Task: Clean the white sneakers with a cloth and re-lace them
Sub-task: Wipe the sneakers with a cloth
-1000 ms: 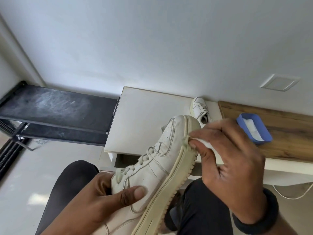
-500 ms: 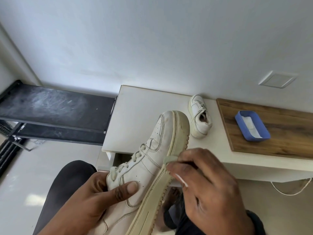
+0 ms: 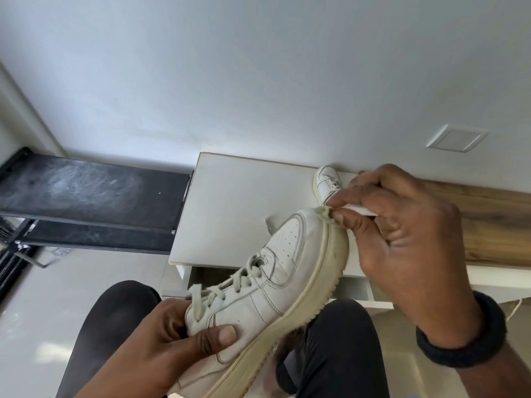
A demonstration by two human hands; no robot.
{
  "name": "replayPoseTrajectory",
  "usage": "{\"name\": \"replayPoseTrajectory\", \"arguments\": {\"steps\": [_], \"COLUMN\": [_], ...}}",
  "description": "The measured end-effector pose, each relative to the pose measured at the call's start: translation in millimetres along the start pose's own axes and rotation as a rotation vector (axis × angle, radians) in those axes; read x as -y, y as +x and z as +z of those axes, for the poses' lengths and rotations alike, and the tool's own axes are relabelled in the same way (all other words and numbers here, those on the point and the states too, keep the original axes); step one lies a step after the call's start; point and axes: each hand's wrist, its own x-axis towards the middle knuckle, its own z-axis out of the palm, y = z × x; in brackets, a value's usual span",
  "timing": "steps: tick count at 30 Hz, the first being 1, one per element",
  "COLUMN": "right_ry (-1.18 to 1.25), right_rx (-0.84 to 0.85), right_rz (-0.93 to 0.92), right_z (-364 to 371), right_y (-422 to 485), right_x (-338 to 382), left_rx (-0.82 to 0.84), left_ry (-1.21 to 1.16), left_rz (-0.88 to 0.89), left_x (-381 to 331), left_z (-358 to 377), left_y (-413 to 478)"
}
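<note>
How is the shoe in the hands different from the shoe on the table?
The held sneaker is tilted toe-up, gripped by the left hand; the table sneaker stands on the white table with nobody holding it. The right hand presses a cloth on the held sneaker's toe; the table sneaker gets no wiping. Both are white with yellowish soles.

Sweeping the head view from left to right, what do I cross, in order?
black rack → left hand → held sneaker → right hand, pinching the cloth → wooden board
</note>
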Motion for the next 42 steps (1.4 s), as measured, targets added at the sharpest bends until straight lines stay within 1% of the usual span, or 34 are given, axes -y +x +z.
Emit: {"name": "replayPoseTrajectory", "arguments": {"steps": [2,4,8,10,14,18,21,23,25,28,30,32,35,37,38,39,40,41,42], "right_ry": [0.029,0.025,-0.079,-0.134,-0.111,-0.083,-0.053,0.035,0.149,0.217,0.351,0.584,0.866,0.978,0.986,0.985,0.985,0.984,0.977], "right_rx": [0.041,0.112,0.234,0.224,0.171,0.21,0.228,0.246,0.224,0.065,-0.008,0.047,0.24,0.325,0.328,0.316,0.3,0.29,0.287], "right_rz": [0.0,-0.041,-0.089,-0.102,-0.118,-0.131,-0.16,-0.129,-0.044,0.069,0.146,0.255,0.355,0.381,0.388,0.402,0.419,0.426,0.426], "right_z": [-3.8,-5.1,10.1,22.4,36.7,49.7,58.7,56.2,43.2,19.6,11.0,9.0,6.4,4.4,4.4,5.4,7.3,10.3,13.6], "right_y": [1.9,-2.7,-29.9,-44.7,-61.3,-75.1,-86.3,-87.3,-76.9,-40.1,-15.3,0.6,7.6,6.5,5.1,2.7,-1.2,-6.8,-14.2], "right_x": [-0.9,5.6,25.7,33.1,38.7,46.6,50.2,45.5,37.5,19.2,2.7,-10.5,-17.2,-15.3,-13.5,-11.2,-9.1,-6.8,-3.7], "left_rx": [-0.006,-0.025,-0.118,-0.125,-0.105,-0.126,-0.139,-0.137,-0.098,-0.049,-0.015,0.027,0.054,0.051,0.003,-0.091,-0.223,-0.374,-0.484], "left_ry": [-0.022,-0.017,-0.056,-0.105,-0.241,-0.328,-0.325,-0.306,-0.272,-0.183,-0.097,-0.034,-0.045,-0.011,0.022,0.09,0.12,0.11,0.06], "left_rz": [-0.005,-0.004,-0.028,-0.048,-0.132,-0.157,-0.15,-0.137,-0.127,-0.073,-0.013,0.048,0.115,0.157,0.19,0.187,0.179,0.134,0.106], "left_x": [0.5,-1.6,-0.6,1.9,8.1,11.6,10.5,10.7,8.9,8.5,11.0,11.5,10.0,9.4,13.3,16.0,20.2,21.8,24.6], "left_z": [5.2,9.1,10.2,9.0,11.1,14.3,15.3,12.8,9.3,5.1,3.6,4.3,6.1,7.7,8.2,9.9,11.7,12.7,12.4], "left_y": [0.0,-0.1,1.9,3.1,3.4,6.2,6.7,6.6,6.0,6.2,7.4,9.2,9.9,9.5,11.3,12.5,15.8,18.9,21.8]}}
